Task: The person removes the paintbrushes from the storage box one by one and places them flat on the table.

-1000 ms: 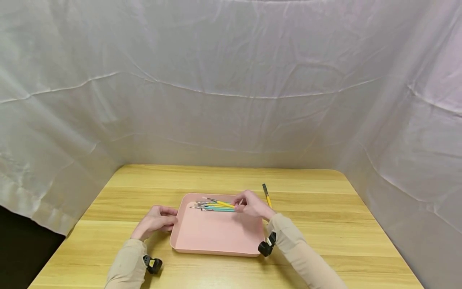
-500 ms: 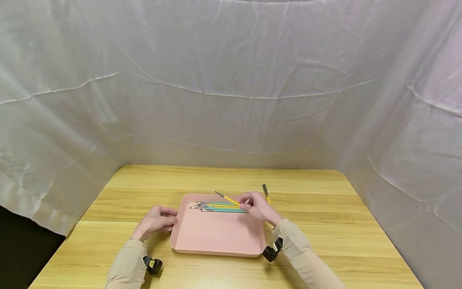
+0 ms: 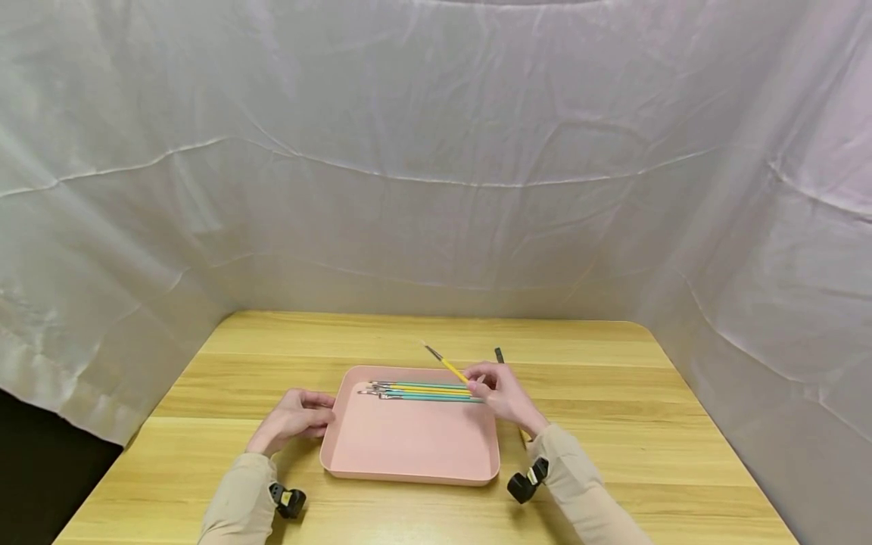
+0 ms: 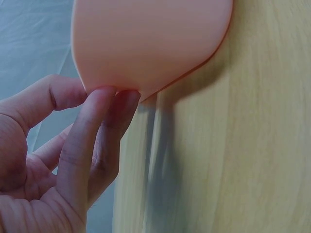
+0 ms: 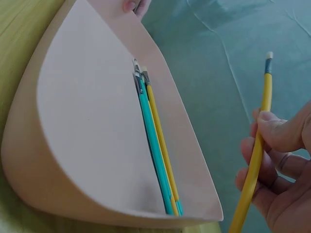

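Right hand (image 3: pixel 502 395), fingers curled, pinches 1 yellow brush (image 3: pixel 453 369); left hand (image 3: pixel 291 418) pinches the pink tray (image 3: pixel 409 446). A left-hand tug, I judge, could scatter the brushes inside (image 5: pixel 149 125).

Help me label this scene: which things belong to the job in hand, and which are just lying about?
Likely for the job:
right hand
held brush
left hand
tray
brushes inside it
loose brush, perhaps

Likely not:
table
curtain
wrist cameras
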`<state>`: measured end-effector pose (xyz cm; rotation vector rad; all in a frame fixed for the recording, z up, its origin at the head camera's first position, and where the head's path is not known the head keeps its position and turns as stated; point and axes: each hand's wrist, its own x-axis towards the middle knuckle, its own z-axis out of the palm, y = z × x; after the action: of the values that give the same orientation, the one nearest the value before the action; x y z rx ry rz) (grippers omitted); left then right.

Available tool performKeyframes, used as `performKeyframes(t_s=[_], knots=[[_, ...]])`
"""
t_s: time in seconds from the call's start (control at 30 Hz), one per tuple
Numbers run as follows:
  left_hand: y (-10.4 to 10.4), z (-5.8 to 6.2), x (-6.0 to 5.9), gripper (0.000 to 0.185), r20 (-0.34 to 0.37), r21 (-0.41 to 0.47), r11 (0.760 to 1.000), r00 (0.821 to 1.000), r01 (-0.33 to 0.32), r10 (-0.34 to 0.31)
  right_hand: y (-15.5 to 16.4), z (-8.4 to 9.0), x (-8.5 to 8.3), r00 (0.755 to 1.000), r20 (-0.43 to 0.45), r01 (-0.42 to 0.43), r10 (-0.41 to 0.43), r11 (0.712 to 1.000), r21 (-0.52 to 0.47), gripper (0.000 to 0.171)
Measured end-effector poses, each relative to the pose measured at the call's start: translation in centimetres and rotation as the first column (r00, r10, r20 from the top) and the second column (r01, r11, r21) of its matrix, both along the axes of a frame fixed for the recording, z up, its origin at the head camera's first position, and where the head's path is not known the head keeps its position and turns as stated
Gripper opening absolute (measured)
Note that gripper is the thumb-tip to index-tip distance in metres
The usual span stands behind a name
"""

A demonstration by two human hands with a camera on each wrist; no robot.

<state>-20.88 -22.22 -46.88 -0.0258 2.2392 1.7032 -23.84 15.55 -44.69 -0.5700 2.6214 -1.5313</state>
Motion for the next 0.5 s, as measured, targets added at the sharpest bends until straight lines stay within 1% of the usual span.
performKeyframes(t_s=[0.2,0.37,0.5], knots=[[0.07,-0.03,0.07,0.044,0.007,-0.004,1.0,1.0,-0.007,0.007,0.39,-0.17,0.66,0.996,0.022,0.093,-0.092,0.992,-0.083,0.016],[0.06,-0.06,0.07,0.045,0.005,-0.008,1.0,1.0,-0.011,0.011,0.74,-0.53,0.91,0.989,0.017,0.148,-0.147,0.977,-0.152,0.018],[0.02,-0.15,0.02,0.045,0.006,-0.003,1.0,1.0,-0.012,0.012,1.07,-0.85,1.08,0.978,0.021,0.208,-0.208,0.959,-0.194,0.018]])
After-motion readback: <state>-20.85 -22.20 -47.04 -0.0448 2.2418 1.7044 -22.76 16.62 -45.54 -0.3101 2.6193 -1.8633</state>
